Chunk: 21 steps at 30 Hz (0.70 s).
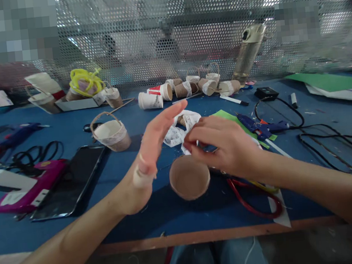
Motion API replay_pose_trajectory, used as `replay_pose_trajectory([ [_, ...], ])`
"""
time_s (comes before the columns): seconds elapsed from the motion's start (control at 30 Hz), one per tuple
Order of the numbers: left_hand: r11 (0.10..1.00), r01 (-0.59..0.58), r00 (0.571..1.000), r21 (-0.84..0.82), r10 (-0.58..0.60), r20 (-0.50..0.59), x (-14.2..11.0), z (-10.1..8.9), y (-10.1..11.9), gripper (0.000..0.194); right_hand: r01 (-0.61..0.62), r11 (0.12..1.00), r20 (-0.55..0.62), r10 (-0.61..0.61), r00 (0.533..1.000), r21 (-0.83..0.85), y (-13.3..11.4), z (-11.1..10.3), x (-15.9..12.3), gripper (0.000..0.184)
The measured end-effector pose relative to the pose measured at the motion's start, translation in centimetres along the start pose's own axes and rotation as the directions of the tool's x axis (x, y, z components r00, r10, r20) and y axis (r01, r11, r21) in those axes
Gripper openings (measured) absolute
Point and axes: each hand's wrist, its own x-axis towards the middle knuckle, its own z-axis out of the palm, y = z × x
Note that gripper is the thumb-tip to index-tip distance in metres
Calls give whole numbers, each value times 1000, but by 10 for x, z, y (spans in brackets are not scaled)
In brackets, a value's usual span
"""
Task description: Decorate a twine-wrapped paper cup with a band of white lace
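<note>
My left hand (149, 163) is held up over the table with its fingers stretched out and nothing in it; a pale wrap circles the thumb. To its right, my right hand (223, 144) has its fingers curled into a pinch beside the white lace (172, 135). Whether lace or something smaller is between those fingertips, I cannot tell. Just below the hands stands a brown paper cup (189, 178), its open mouth facing me. Red-handled scissors (254, 203) lie partly under my right forearm.
A lace-trimmed cup basket (112, 134) stands left, near a phone (72, 183) and a magenta device (28, 187). A blue glue gun (261, 126) with a trailing cord lies right. More cups (187, 88) and a bottle (247, 52) line the mesh screen (142, 39).
</note>
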Motion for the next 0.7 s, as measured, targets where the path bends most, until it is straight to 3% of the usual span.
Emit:
replay_pose_trajectory([
  [0.13, 999, -29, 998, -24, 27, -50, 5, -2, 3, 68, -89, 987, 203, 115, 972, -133, 25, 0, 0, 18],
  [0.23, 996, 42, 996, -78, -48, -70, 9, -2, -1, 66, 1, 981, 410, 81, 908, -195, 35, 6, -6, 14],
  [0.33, 988, 100, 991, -117, -109, -75, 10, -2, -5, 71, 63, 967, 471, 62, 880, -246, 39, 12, -12, 16],
  [0.4, 985, 123, 989, -120, -131, -67, 10, -1, -6, 72, 30, 960, 423, 96, 901, -280, 40, 11, -13, 15],
  [0.47, 983, 139, 986, -117, -149, -74, 9, 1, -5, 69, -60, 951, 292, 153, 944, -305, 39, 5, -9, 15],
  [0.53, 981, 151, 984, -119, -161, -78, 8, 3, -3, 65, -165, 949, 63, 189, 980, -270, 34, -5, -2, 14],
  [0.6, 979, 156, 983, -128, -166, -79, 7, 5, -2, 63, -178, 970, -157, 153, 976, -164, 24, -16, 4, 12],
  [0.63, 981, 139, 986, -135, -151, -77, 6, 6, -2, 63, -156, 980, -216, 127, 968, -125, 18, -20, 7, 15],
  [0.7, 985, 98, 991, -142, -109, -77, 5, 8, -3, 65, -93, 993, -188, 78, 979, -72, 6, -23, 9, 17],
])
